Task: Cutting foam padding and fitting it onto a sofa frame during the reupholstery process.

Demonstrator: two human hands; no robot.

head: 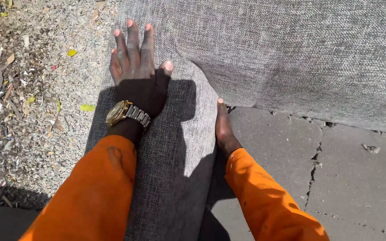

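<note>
A grey fabric-covered piece of furniture fills the middle and upper right: a padded arm [179,147] runs toward me and joins a wide upholstered panel [291,53]. My left hand [137,67] lies flat on top of the padded arm, fingers stretched out and close together, holding nothing. A gold wristwatch [123,112] sits on that wrist above an orange sleeve. My right hand [223,127] presses against the right side of the padded arm; only its thumb side shows, the fingers are hidden behind the fabric.
Gravel ground [32,89] with scattered dry leaves and litter lies to the left. Cracked grey concrete paving [336,178] lies to the right, under the upholstered panel. My shadow falls across the padded arm.
</note>
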